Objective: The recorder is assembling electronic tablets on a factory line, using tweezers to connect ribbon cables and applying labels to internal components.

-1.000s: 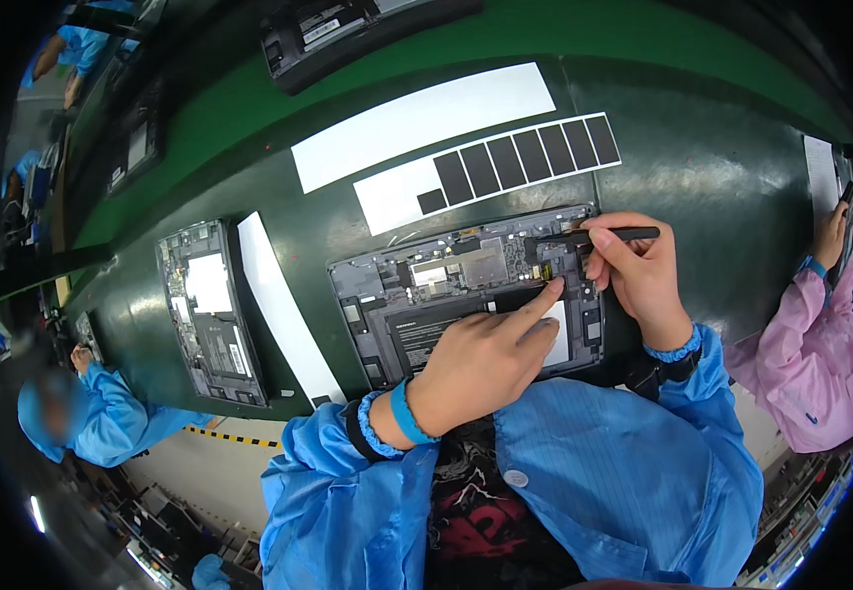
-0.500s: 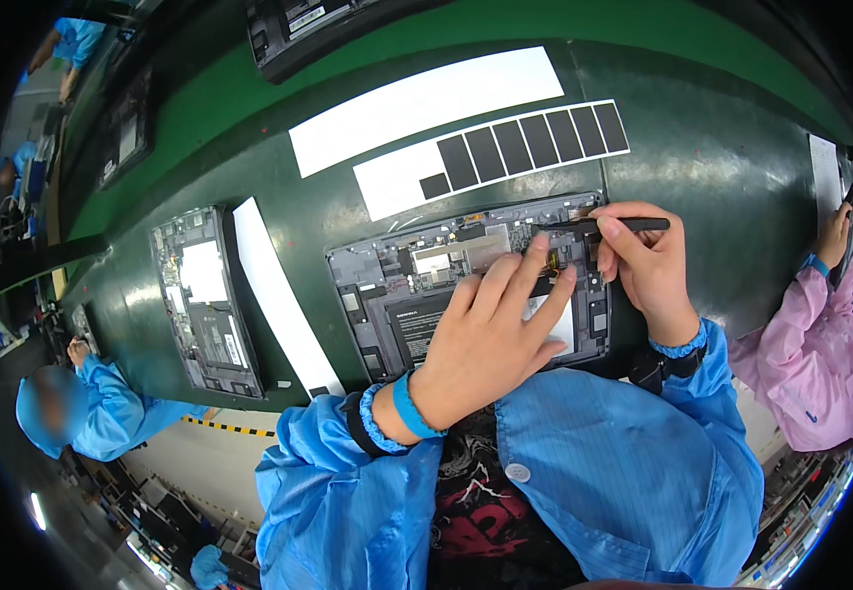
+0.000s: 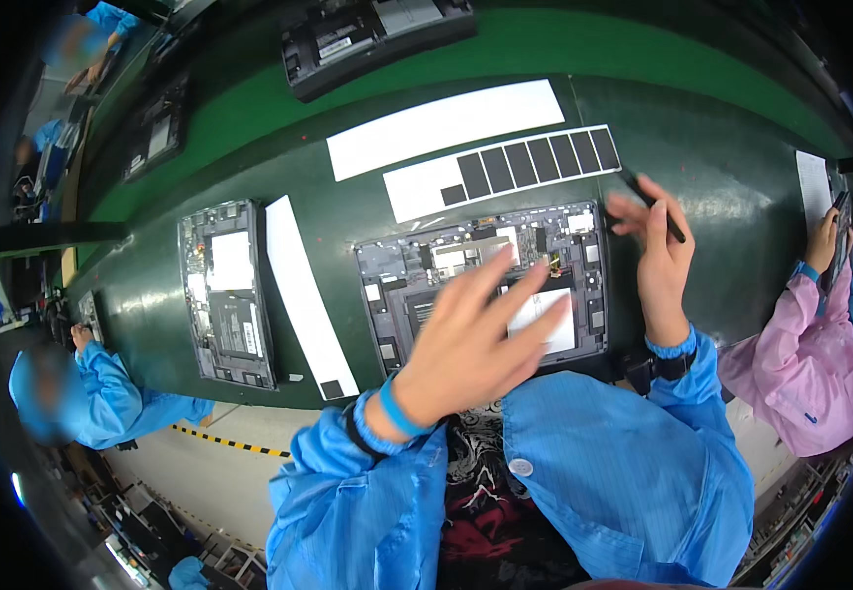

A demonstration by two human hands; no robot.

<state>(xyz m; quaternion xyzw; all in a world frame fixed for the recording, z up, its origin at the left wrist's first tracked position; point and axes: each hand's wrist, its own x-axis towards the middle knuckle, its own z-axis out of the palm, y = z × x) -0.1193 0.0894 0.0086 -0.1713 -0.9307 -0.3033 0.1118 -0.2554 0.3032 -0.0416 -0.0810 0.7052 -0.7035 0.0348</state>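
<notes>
An opened tablet [image 3: 384, 264], its circuit board and battery exposed, lies on the bench in front of me. My left hand [image 3: 476, 339] hovers over it, blurred, fingers spread and empty. It hides part of the battery. My right hand [image 3: 665, 261] is off the tablet's far right corner, closed on slim black tweezers [image 3: 676, 230]. The tweezers' tip is at the right end of a white sheet [image 3: 412, 197] bearing a row of black rectangular stickers [image 3: 518, 165]. Whether the tip touches a sticker I cannot tell.
Beyond the sticker sheet lies a blank white strip [image 3: 446, 128]. To the left are another white strip [image 3: 304, 285] and a second opened tablet [image 3: 233, 334]. More devices [image 3: 377, 44] stand on the far green surface. Co-workers in blue [image 3: 102, 398] and pink [image 3: 791, 364] sit either side.
My right hand has carried the tweezers from the tablet's board up to the sticker sheet. My left hand has lifted off the board, its fingers spreading. The view has shifted slightly.
</notes>
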